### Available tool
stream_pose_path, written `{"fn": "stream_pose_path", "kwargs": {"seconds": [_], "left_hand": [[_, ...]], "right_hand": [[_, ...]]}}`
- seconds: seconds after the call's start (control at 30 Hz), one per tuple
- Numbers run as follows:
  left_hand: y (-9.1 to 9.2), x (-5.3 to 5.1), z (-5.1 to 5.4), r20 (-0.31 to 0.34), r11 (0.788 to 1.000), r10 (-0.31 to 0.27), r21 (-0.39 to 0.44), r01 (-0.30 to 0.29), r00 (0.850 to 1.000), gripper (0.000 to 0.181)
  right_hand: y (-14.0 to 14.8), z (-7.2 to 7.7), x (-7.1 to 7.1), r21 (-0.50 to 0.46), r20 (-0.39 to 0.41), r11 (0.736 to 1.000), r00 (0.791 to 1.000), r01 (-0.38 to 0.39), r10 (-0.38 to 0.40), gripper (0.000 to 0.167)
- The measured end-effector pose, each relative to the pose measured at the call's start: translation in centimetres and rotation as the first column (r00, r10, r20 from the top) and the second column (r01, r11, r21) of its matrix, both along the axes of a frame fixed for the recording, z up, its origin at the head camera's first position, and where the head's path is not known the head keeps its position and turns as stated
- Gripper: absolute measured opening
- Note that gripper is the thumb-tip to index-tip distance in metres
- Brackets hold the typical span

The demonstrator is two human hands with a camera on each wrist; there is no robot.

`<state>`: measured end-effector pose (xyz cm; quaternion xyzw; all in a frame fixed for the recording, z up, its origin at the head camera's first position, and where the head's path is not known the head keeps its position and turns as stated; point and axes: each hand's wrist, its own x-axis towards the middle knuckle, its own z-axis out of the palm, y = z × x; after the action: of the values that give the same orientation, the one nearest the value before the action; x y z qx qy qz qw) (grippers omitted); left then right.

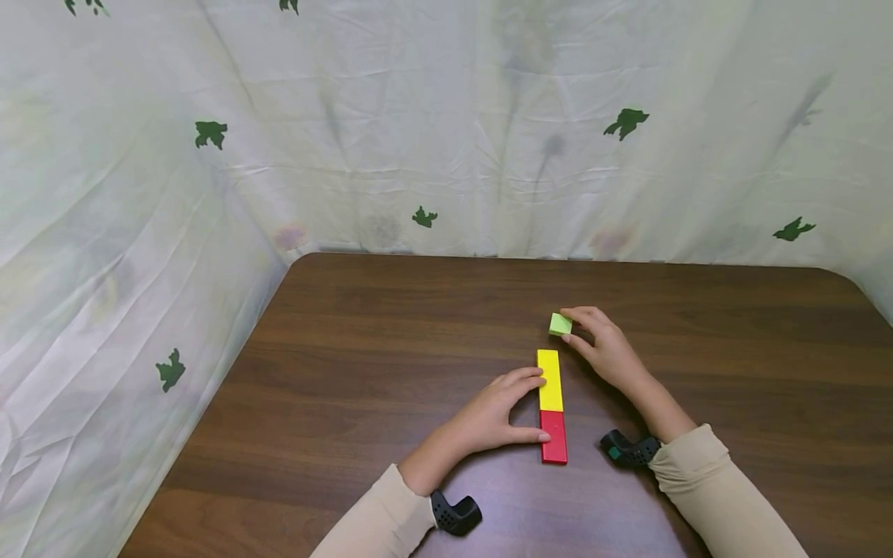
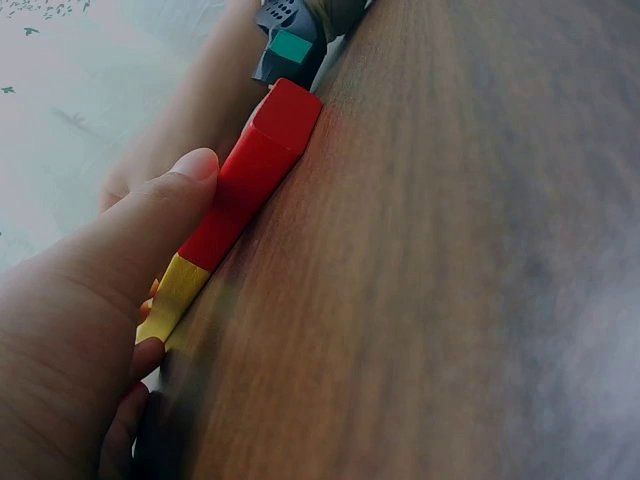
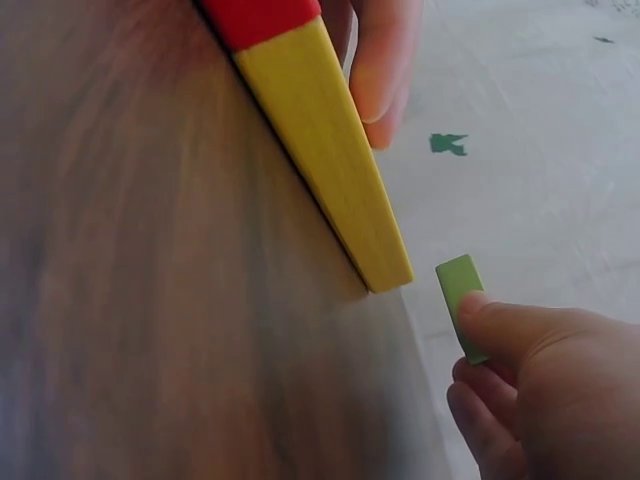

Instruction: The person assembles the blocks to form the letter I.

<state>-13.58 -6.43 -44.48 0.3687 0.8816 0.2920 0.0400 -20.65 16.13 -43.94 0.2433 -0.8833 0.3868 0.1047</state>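
Note:
A yellow block (image 1: 549, 380) and a red block (image 1: 554, 437) lie end to end on the table, the yellow one farther away. My left hand (image 1: 492, 415) is at their left side: the fingertips touch the yellow block and the thumb tip touches the red block (image 2: 262, 160). Thumb and fingers of my right hand (image 1: 605, 347) pinch a light green block (image 1: 560, 325) beyond the far end of the yellow block. In the right wrist view a gap shows between the green block (image 3: 460, 300) and the yellow block (image 3: 330, 160).
The brown wooden table (image 1: 391, 325) has its far edge against a pale curtain (image 1: 446, 116) with green leaf-like patches. Each wrist carries a black device, one of them (image 1: 456, 515) beside the left cuff.

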Motion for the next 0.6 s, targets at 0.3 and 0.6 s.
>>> {"fn": "stream_pose_path", "kwargs": {"seconds": [0.3, 0.6], "left_hand": [[0.1, 0.09, 0.17, 0.001, 1.0, 0.0, 0.004, 0.0, 1.0, 0.069], [0.07, 0.01, 0.17, 0.015, 1.0, 0.001, 0.0, -0.001, 1.0, 0.069]], "right_hand": [[-0.53, 0.04, -0.05, -0.004, 0.031, 1.0, 0.999, -0.016, 0.016, 0.042], [-1.06, 0.07, -0.26, 0.001, 0.066, 1.0, 0.997, -0.028, 0.028, 0.039]]}}
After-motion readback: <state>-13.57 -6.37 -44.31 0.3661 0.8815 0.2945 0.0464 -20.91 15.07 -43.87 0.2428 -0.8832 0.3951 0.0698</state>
